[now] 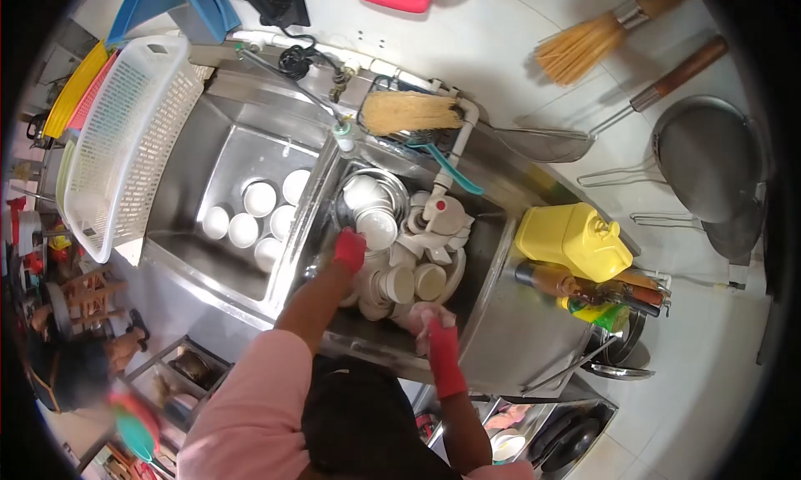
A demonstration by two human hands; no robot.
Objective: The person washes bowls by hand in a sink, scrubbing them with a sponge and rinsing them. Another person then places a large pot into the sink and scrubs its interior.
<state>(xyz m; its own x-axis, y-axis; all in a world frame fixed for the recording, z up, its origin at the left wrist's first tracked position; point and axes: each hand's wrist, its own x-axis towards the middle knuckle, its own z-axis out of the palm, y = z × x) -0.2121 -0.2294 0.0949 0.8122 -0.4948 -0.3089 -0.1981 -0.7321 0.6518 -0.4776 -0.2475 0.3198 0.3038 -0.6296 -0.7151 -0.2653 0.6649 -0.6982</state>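
Note:
My left hand (350, 248), in a red glove, is closed with its fingers at the rim of a white bowl (378, 229) in the right sink basin. Just behind that bowl, a round metal basin (395, 183) holds more white dishes. My right hand (441, 346), also gloved in red, is closed around a crumpled pale pink cloth (424, 320) near the front of the same basin. Between the two hands lie stacked white cups (397, 285) and bowls. A white teapot (445, 216) stands among further dishes behind them.
Several white bowls (259, 199) sit in the left sink basin (192, 251). A white plastic basket (125, 146) stands at the far left. The faucet (343, 136) reaches over the divider. A yellow jug (567, 236) and bottles are on the right counter; pans and a strainer hang on the wall.

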